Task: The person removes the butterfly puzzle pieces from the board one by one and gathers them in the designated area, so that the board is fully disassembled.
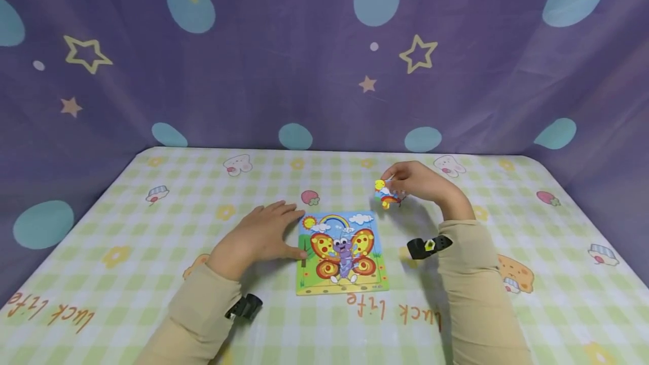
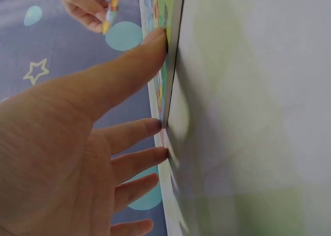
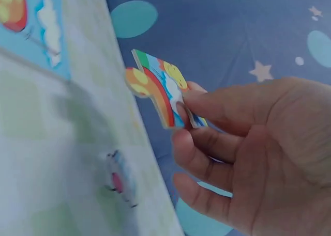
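A square butterfly puzzle board [image 1: 342, 252], with a purple-bodied butterfly, sun and rainbow printed on it, lies flat on the table. My left hand [image 1: 261, 235] is at its left side with fingers spread; in the left wrist view the thumb [image 2: 150, 47] lies on the board's edge and a fingertip is at its corner. Beyond the board's far right corner, my right hand [image 1: 418, 181] pinches a jigsaw puzzle piece [image 1: 386, 193] above the table. The right wrist view shows the piece [image 3: 163, 89] printed with a yellow face, white cloud and red-orange curve; thumb and fingers hide one end.
A green-and-white checked tablecloth [image 1: 152, 241] with printed treats and lettering covers the table. Behind it hangs a purple curtain [image 1: 284, 66] with stars and ovals. Black straps with small devices [image 1: 430, 246] sit on both wrists.
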The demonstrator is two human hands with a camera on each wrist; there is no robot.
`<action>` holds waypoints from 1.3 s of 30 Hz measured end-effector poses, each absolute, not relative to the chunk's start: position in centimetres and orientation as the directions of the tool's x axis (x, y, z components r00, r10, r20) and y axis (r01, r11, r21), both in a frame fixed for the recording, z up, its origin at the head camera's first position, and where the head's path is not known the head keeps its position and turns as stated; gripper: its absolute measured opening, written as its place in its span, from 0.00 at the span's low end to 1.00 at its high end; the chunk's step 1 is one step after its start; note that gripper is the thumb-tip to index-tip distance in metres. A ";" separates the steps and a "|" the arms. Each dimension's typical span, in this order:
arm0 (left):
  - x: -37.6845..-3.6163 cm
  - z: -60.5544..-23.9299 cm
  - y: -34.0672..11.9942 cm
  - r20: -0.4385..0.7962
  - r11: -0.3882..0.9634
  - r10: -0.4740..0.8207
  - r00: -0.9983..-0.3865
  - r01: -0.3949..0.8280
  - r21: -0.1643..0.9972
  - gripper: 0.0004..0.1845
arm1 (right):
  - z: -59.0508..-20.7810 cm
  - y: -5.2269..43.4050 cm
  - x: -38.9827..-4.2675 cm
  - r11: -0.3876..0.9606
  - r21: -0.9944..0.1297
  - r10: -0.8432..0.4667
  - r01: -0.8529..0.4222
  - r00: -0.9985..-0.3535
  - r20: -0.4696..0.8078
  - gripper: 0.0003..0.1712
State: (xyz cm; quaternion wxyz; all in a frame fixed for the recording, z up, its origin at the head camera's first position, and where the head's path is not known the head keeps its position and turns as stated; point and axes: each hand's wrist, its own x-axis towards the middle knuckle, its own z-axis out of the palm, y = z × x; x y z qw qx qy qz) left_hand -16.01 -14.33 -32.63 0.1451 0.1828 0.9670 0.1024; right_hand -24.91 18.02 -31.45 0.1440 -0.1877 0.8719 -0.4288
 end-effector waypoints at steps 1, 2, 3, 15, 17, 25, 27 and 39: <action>-16.0 -32.6 -14.3 -0.239 0.912 0.383 -0.892 0.325 0.248 0.48 | -31.6 18.1 -25.0 0.568 -0.799 -0.442 -0.196 -0.892 -0.095 0.13; -16.0 -32.6 -14.3 -0.238 0.913 0.383 -0.893 0.325 0.247 0.48 | -31.7 18.1 -25.0 0.574 -0.798 -0.431 -0.185 -0.896 -0.102 0.13; -16.0 -32.6 -14.3 -0.239 0.913 0.383 -0.892 0.325 0.248 0.48 | -31.8 18.1 -25.1 0.581 -0.794 -0.423 -0.179 -0.900 -0.106 0.13; -16.0 -32.8 -14.6 -0.246 0.913 0.378 -0.892 0.316 0.259 0.48 | -33.4 18.0 -25.5 0.634 -0.756 -0.333 -0.165 -0.940 -0.074 0.15; -15.9 -32.8 -14.8 -0.246 0.912 0.381 -0.891 0.319 0.260 0.48 | -33.6 17.8 -25.6 0.644 -0.750 -0.312 -0.154 -0.947 -0.073 0.16; -15.9 -32.7 -15.0 -0.251 0.909 0.383 -0.889 0.313 0.276 0.48 | -34.0 17.2 -25.8 0.680 -0.728 -0.276 -0.086 -0.950 -0.145 0.20; -15.8 -32.7 -15.0 -0.252 0.909 0.379 -0.890 0.308 0.280 0.48 | -34.0 17.0 -25.8 0.684 -0.727 -0.262 -0.069 -0.952 -0.157 0.20; -15.7 -32.6 -14.9 -0.266 0.912 0.364 -0.892 0.283 0.298 0.48 | -33.0 16.8 -25.5 0.729 -0.681 -0.240 -0.078 -0.960 -0.146 0.22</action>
